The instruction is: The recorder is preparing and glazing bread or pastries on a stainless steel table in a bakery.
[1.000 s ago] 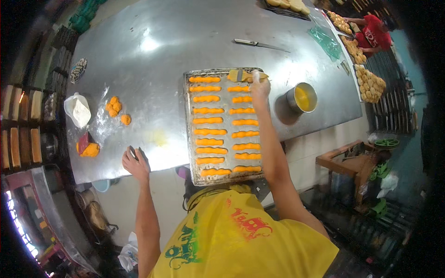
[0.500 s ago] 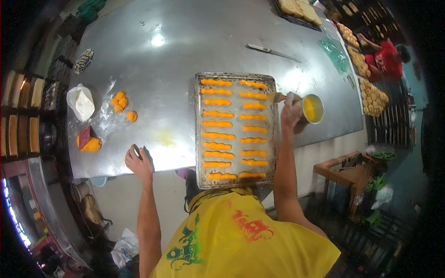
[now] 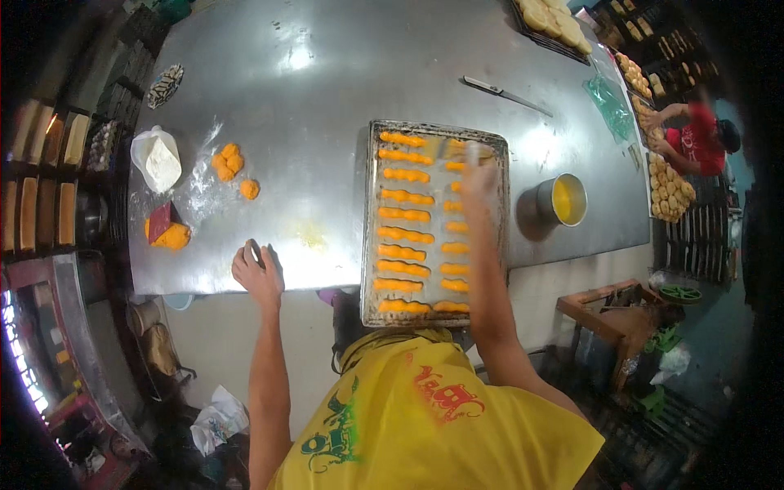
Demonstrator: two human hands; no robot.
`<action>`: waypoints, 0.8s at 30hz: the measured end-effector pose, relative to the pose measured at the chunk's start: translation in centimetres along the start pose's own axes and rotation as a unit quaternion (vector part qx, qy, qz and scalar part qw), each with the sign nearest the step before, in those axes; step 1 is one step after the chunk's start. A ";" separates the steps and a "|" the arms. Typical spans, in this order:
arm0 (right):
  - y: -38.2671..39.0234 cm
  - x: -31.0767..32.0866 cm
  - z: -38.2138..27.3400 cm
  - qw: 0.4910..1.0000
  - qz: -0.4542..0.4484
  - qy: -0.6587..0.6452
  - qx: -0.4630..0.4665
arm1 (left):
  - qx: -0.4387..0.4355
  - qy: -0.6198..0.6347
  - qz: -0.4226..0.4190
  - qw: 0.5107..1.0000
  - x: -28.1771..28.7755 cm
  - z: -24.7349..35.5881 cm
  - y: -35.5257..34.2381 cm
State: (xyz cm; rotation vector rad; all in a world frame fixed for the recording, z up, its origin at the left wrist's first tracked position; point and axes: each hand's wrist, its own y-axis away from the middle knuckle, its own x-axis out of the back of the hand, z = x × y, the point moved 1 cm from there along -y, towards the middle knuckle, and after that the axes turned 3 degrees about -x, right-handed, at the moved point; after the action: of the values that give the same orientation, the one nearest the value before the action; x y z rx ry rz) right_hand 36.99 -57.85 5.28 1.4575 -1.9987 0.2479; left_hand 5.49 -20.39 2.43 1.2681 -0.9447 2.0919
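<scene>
A baking tray (image 3: pixel 439 317) holds two columns of wavy orange dough strips (image 3: pixel 406 236) and overhangs the table's near edge. Over its far right part is my right hand (image 3: pixel 480 178), smeared by motion and closed on a brush (image 3: pixel 447 149). The bristles blur above the far strips; exact contact cannot be made out. Right of the tray stands a metal pot (image 3: pixel 563 201) with yellow liquid inside. Left of the tray, my left hand (image 3: pixel 258 271) rests at the table edge, fingers apart, with nothing visible in it.
On the left lie orange dough lumps (image 3: pixel 228 162), a dough piece with a red scraper (image 3: pixel 161 220), and a white flour container (image 3: pixel 157 160). A knife (image 3: pixel 506 95) and green plastic bag (image 3: pixel 610 109) lie far right. A co-worker in red (image 3: pixel 694 140) handles trayed buns (image 3: pixel 670 189).
My right hand has moved the brush from beside the pot leftward over the tray's far strips. My left hand stays at the table edge. The whole view has shifted slightly.
</scene>
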 end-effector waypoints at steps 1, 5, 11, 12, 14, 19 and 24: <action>1.9 -2.3 0.1 0.992 0.048 -0.017 0.119 | -0.018 -0.002 0.003 1.000 -0.1 -0.1 -0.1; 2.1 -2.5 1.4 0.986 0.044 0.088 0.135 | -0.015 -0.010 0.010 1.000 -0.2 -0.5 0.3; 5.4 2.3 -2.1 0.997 -0.057 -0.035 0.044 | -0.017 0.006 0.000 1.000 -0.5 -0.2 0.0; 5.7 0.0 -0.4 0.990 -0.045 -0.013 0.135 | -0.016 -0.002 0.001 1.000 -0.5 -0.1 0.0; 6.2 0.1 0.6 0.974 -0.034 0.011 0.224 | -0.014 -0.011 0.000 1.000 -0.4 -0.6 0.5; 2.6 7.2 2.1 0.975 0.096 -0.172 0.104 | -0.028 -0.018 0.019 0.999 -0.5 -0.3 0.1; 0.6 8.0 5.3 0.988 0.072 -0.131 0.044 | -0.020 -0.027 0.012 0.999 -0.7 -1.2 1.0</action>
State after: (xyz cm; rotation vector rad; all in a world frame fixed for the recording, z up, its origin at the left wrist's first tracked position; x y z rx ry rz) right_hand 32.98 -66.54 6.10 1.4630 -2.3359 0.2191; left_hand 4.45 -20.11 1.13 1.3056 -1.0260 2.0556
